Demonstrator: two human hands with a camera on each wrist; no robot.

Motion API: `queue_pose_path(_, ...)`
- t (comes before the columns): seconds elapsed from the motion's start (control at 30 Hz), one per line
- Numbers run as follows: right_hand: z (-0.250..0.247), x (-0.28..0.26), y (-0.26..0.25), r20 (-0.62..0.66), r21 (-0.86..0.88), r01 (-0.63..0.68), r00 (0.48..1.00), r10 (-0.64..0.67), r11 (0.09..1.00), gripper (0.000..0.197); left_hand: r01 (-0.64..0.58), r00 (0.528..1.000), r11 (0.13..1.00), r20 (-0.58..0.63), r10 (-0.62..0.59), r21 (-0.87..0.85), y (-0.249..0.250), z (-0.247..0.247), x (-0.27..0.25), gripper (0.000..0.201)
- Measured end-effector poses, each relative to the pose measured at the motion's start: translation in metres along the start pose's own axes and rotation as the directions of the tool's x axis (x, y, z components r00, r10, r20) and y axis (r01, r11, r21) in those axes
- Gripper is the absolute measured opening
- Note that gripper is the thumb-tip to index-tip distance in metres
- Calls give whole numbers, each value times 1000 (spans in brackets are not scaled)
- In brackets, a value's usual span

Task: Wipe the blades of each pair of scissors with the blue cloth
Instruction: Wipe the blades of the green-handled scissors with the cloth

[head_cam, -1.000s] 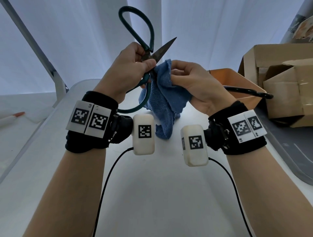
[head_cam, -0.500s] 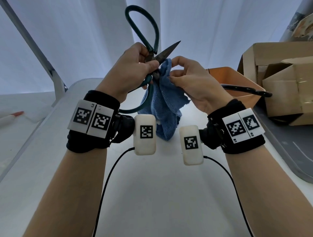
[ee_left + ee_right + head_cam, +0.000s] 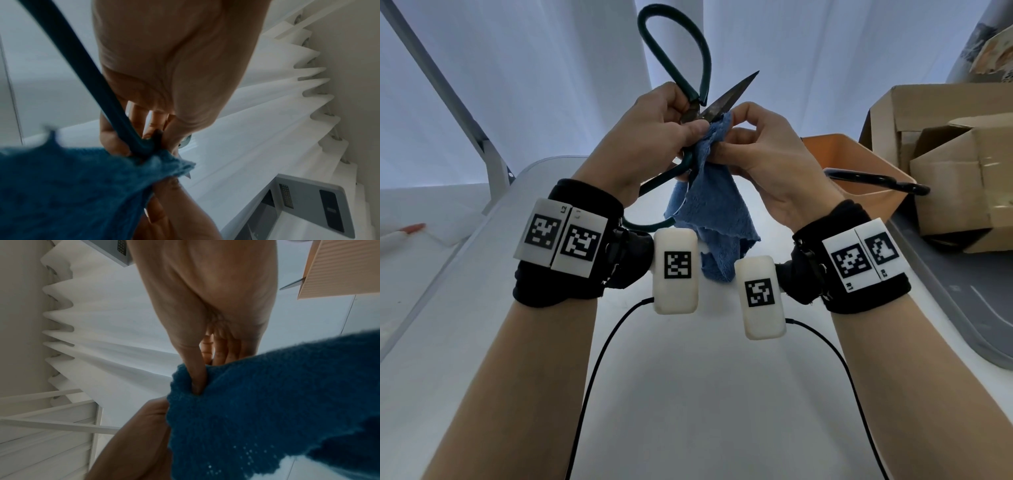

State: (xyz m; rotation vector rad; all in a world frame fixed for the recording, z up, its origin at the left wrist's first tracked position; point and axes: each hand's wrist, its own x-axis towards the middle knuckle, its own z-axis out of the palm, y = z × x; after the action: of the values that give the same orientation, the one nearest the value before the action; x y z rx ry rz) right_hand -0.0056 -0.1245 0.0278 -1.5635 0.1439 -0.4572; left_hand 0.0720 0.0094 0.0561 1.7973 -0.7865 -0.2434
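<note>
Table: white top (image 3: 688, 394) under my forearms, nearest to me, with two black cables trailing across it.
Wrists: black bands with white marker tags on both (a white camera pod hangs inside each).
Blue cloth: a blue terry cloth (image 3: 714, 219) hangs in the air between my hands, its lower end loose above the table, its top bunched against the scissors.
Right hand: my right hand (image 3: 763, 164) pinches the top of the cloth, thumb and fingers curled into it; the right wrist view shows the thumb pressed into the fabric.
Left hand: my left hand (image 3: 650, 140) is clamped on the scissors at the pivot, thumb on the near side, fingers wrapped behind.
Scissors: dark green-handled scissors (image 3: 726, 97) held up in the air, one big handle loop standing above my left hand, the other curving below it; the dull blades point up and right, their base touching the cloth.
Orange bin: orange bin (image 3: 835, 150) behind my right hand, a black handle (image 3: 876, 181) lying over its rim.
Boxes: cardboard boxes (image 3: 945, 164) at far right.
Backdrop: white curtain (image 3: 534, 68) farthest back.
</note>
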Motion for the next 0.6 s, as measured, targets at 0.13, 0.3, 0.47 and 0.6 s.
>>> queue_pose_path(0.13,-3,1,1,-20,25,19,1000,-19,1000,30,26,1000,1000,11,-26,-5,1,0,0,8)
queue_pose_path(0.3,-5,2,-2,-3,14,13,1000,-13,1000,32,41,999,999,17,-41,-9,2,2,0,10)
queue_pose_path(0.47,-3,2,0,42,-40,-42,998,44,998,33,59,998,998,36,-59,5,2,0,-1,9)
queue_pose_path(0.6,-4,4,-1,68,-124,-59,995,68,990,34,64,996,997,60,-66,36,1,1,-2,6)
